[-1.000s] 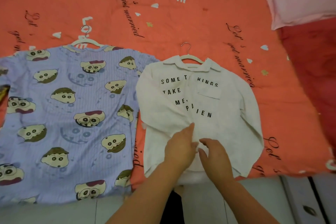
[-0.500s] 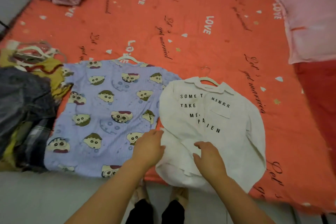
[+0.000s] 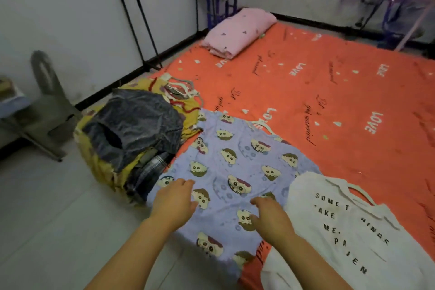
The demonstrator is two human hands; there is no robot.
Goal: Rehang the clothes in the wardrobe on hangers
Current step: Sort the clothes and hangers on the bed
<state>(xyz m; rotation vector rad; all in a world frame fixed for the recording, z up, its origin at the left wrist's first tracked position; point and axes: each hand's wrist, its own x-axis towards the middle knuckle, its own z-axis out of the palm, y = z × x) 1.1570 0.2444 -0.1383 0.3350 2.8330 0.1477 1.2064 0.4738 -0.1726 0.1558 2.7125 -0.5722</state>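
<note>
Orange bedding (image 3: 329, 106) covers the bed, and on it I count two garments already on hangers: the purple cartoon shirt (image 3: 235, 172) at the near edge and the white lettered shirt (image 3: 353, 231) just right of it. Left of the purple shirt sits a heap of clothes (image 3: 131, 129) with loose hangers (image 3: 181, 89) on top, so I judge most of the work remains. Both my left hand (image 3: 175, 198) and right hand (image 3: 270, 216) hover spread over the purple shirt's hem, gripping nothing.
</note>
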